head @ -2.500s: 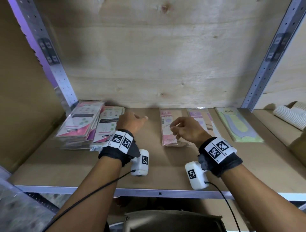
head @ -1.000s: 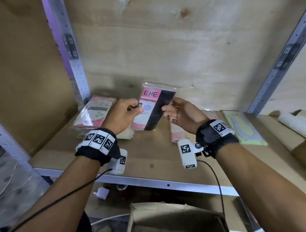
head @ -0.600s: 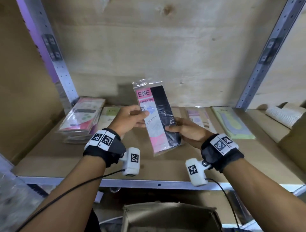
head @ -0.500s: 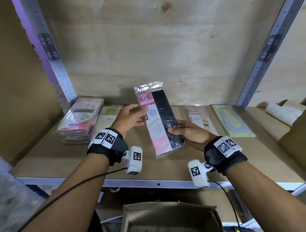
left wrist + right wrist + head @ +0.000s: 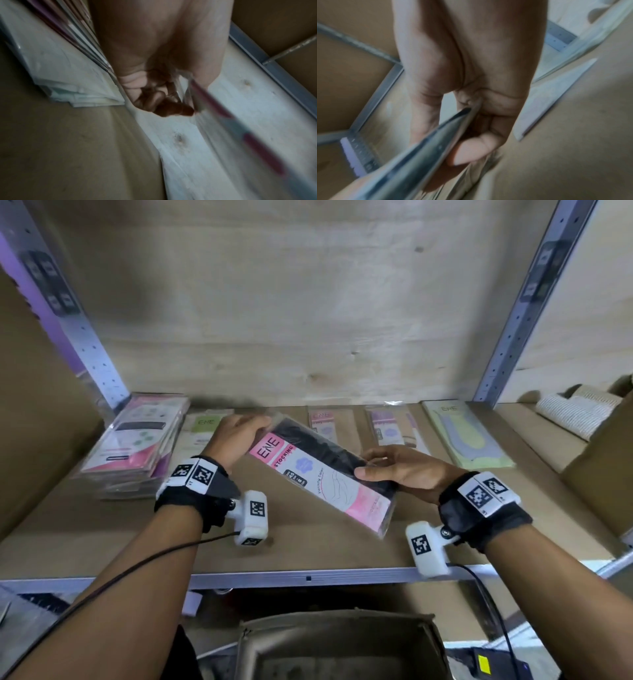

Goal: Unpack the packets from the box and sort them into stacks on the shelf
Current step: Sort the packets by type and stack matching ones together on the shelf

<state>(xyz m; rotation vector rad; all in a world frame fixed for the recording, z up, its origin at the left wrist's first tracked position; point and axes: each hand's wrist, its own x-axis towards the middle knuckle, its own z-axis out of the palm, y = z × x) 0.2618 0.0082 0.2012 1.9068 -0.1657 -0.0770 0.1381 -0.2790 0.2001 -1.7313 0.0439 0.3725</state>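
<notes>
A pink, white and black stocking packet [image 5: 318,477] hangs tilted just above the shelf board [image 5: 308,546], its top end pointing up-left. My left hand [image 5: 239,436] pinches that top end, seen blurred in the left wrist view [image 5: 187,100]. My right hand [image 5: 397,470] grips the packet's right edge, thumb on top; the right wrist view shows the packet [image 5: 426,146] edge-on between thumb and fingers. Sorted packets lie along the shelf's back: a pink stack [image 5: 137,440], a green one [image 5: 202,429], a pink one [image 5: 329,422], a purple one [image 5: 394,429] and a yellow-green one [image 5: 466,436].
An open cardboard box [image 5: 342,645] sits below the shelf's metal front rail [image 5: 308,577]. Perforated metal uprights [image 5: 513,316] stand at both back corners. Rolled beige cloth [image 5: 575,412] lies in the neighbouring bay at right. A plywood wall closes the back.
The packet has swung from nearly upright to lying almost flat and has come down towards the shelf board. Both hands have kept hold of it.
</notes>
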